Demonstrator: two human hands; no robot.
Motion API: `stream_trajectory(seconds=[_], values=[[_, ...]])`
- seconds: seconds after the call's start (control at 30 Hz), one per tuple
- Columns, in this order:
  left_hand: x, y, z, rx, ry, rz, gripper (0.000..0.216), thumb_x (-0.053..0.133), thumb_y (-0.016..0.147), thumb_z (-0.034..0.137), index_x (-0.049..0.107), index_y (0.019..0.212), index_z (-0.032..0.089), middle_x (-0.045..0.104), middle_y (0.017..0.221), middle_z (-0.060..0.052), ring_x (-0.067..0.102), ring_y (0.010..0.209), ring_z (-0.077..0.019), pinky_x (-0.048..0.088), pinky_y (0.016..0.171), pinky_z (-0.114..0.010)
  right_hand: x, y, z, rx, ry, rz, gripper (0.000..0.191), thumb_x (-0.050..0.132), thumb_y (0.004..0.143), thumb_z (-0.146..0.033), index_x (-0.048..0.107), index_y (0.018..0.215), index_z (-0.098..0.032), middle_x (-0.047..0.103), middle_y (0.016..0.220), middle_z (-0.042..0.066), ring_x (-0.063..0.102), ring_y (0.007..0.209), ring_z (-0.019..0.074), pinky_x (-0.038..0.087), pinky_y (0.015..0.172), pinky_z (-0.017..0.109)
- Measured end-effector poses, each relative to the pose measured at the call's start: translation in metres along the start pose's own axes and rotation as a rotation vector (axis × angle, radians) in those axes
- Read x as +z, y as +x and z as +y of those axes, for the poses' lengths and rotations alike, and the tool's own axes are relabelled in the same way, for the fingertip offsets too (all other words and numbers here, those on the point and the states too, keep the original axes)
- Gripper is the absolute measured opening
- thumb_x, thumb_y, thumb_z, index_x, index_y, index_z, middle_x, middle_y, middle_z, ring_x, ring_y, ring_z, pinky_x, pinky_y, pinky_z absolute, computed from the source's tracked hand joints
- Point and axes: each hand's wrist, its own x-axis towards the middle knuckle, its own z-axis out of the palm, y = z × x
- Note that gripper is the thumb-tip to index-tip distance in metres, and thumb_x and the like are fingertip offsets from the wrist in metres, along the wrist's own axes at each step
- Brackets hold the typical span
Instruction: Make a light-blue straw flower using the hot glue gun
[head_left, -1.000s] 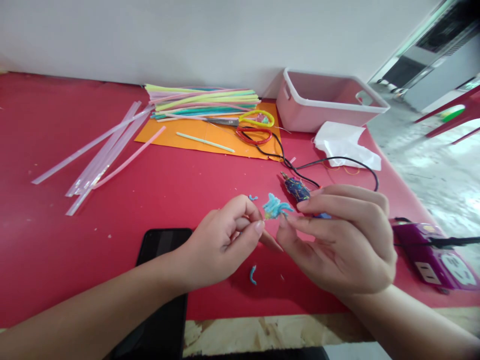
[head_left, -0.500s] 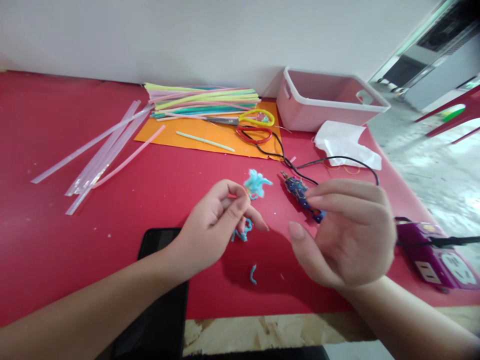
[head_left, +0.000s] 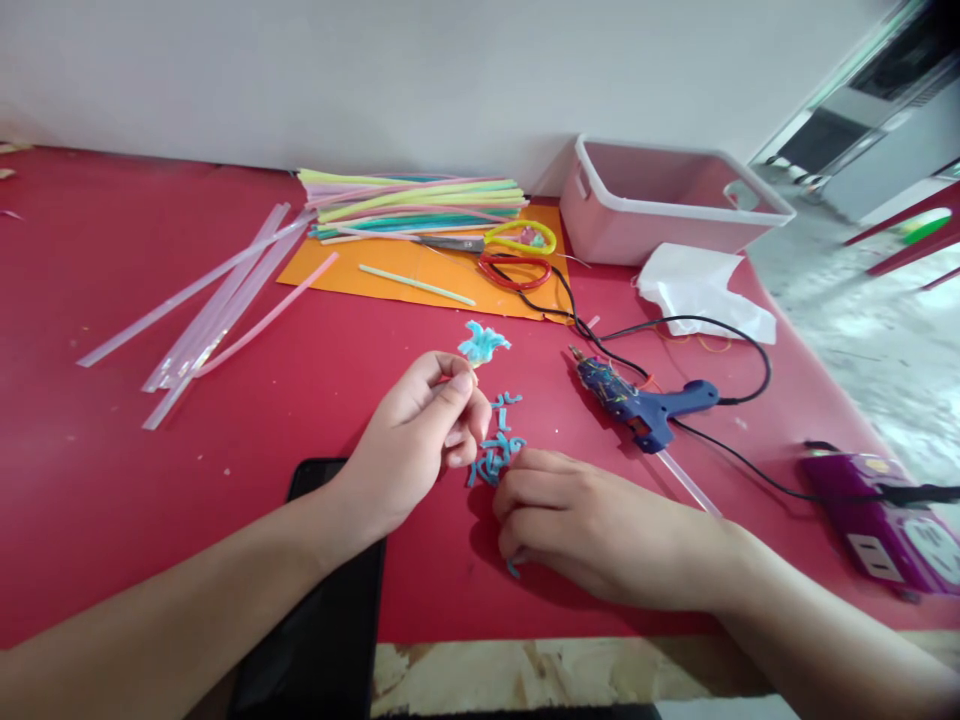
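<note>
Between thumb and fingers of my left hand (head_left: 431,425) is a small light-blue fuzzy flower of pipe cleaner (head_left: 483,343), its curled petals pointing up. My right hand (head_left: 577,510) is low over the table, fingers curled down and closed beside a little heap of cut blue pipe cleaner pieces (head_left: 495,458). The fingertips are hidden, so what they grip, if anything, cannot be seen. One loose blue piece (head_left: 514,568) peeks out under those fingers. Right of the heap, a blue glue gun (head_left: 637,408) lies on its side with a clear glue stick in its back.
Behind are bundled coloured pipe cleaners (head_left: 412,205), scissors (head_left: 517,255) and an orange sheet (head_left: 315,272). Clear glue sticks (head_left: 202,310) lie left, a black phone (head_left: 315,620) under my left forearm. A pink bin (head_left: 660,225), white paper (head_left: 694,285), black cord and purple power strip (head_left: 877,520) are right.
My right hand has come down and left from in front of the glue gun to the blue pieces, its fingers closing. My left hand has shifted slightly left with the flower, which has turned.
</note>
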Motion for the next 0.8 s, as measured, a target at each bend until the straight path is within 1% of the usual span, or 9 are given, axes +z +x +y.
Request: stream_trajectory(seconds=[0.03,0.1,0.2,0.27,0.37,0.47,0.53,0.7,0.8], values=[[0.0,0.0,0.0,0.003,0.008,-0.003,0.016,0.046,0.101,0.015,0.047,0.085,0.018,0.056,0.059,0.007,0.034,0.046,-0.0037,0.035,0.045,-0.013,0.001,0.0,-0.001,0.008,0.023,0.022,0.023,0.045,0.097,-0.008,0.066,0.095,-0.017,0.067,0.092,0.006,0.056,0.09,0.0155,0.051,0.086,0.029],[0.0,-0.001,-0.001,0.025,0.042,-0.015,0.016,0.046,0.101,0.016,0.047,0.086,0.018,0.057,0.059,0.007,0.037,0.046,-0.0036,0.037,0.045,-0.013,0.002,0.001,-0.002,0.043,0.094,0.121,0.023,0.043,0.097,-0.005,0.064,0.096,-0.016,0.066,0.089,0.006,0.056,0.085,0.0136,0.053,0.081,0.025],[-0.001,-0.002,-0.001,0.052,0.139,-0.028,0.014,0.046,0.102,0.02,0.047,0.088,0.019,0.063,0.063,0.005,0.046,0.048,-0.0049,0.042,0.047,-0.015,0.001,0.001,-0.004,0.06,0.181,0.303,0.028,0.045,0.094,-0.001,0.063,0.11,-0.016,0.067,0.097,0.007,0.061,0.088,0.011,0.054,0.079,0.022],[0.0,-0.005,-0.001,0.047,0.214,-0.028,0.012,0.045,0.103,0.023,0.046,0.091,0.02,0.067,0.066,0.004,0.05,0.049,-0.0059,0.044,0.048,-0.017,0.0,0.001,-0.006,0.047,0.172,0.42,0.036,0.045,0.092,0.001,0.063,0.117,-0.017,0.067,0.101,0.008,0.064,0.091,0.0109,0.056,0.079,0.023],[0.001,-0.011,0.0,0.086,0.328,-0.031,0.012,0.046,0.103,0.026,0.045,0.093,0.02,0.071,0.071,0.002,0.054,0.052,-0.007,0.047,0.053,-0.019,-0.003,0.002,-0.008,0.071,0.1,0.612,0.03,0.047,0.09,0.0,0.065,0.108,-0.018,0.069,0.093,0.006,0.067,0.083,0.0119,0.058,0.073,0.025],[0.003,-0.014,0.0,0.128,0.384,-0.047,0.012,0.047,0.103,0.027,0.045,0.093,0.021,0.074,0.076,0.0,0.058,0.058,-0.008,0.05,0.058,-0.02,-0.001,0.0,-0.009,0.117,0.078,0.766,0.023,0.057,0.087,-0.002,0.065,0.102,-0.018,0.07,0.085,0.003,0.069,0.076,0.0123,0.06,0.069,0.025],[0.003,-0.013,0.0,0.106,0.354,-0.052,0.011,0.046,0.103,0.027,0.045,0.094,0.021,0.075,0.078,-0.001,0.059,0.059,-0.0085,0.05,0.058,-0.02,0.004,-0.003,-0.009,0.168,0.092,0.831,0.027,0.061,0.085,-0.001,0.064,0.106,-0.019,0.073,0.086,0.003,0.072,0.077,0.013,0.061,0.069,0.026],[0.002,-0.008,0.001,-0.057,0.179,-0.098,0.016,0.048,0.102,0.03,0.044,0.089,0.021,0.074,0.072,0.0,0.058,0.053,-0.0101,0.05,0.052,-0.022,0.016,-0.009,-0.007,0.26,0.173,0.997,0.035,0.064,0.083,0.002,0.064,0.11,-0.021,0.077,0.094,0.002,0.076,0.082,0.0157,0.066,0.073,0.029],[0.002,-0.007,0.001,-0.08,0.191,-0.12,0.018,0.049,0.102,0.033,0.045,0.089,0.021,0.076,0.074,-0.001,0.059,0.052,-0.0097,0.05,0.052,-0.022,0.015,-0.008,-0.007,0.303,0.118,1.042,0.034,0.065,0.084,0.0,0.066,0.111,-0.021,0.078,0.097,0.003,0.077,0.081,0.0162,0.067,0.074,0.031]])
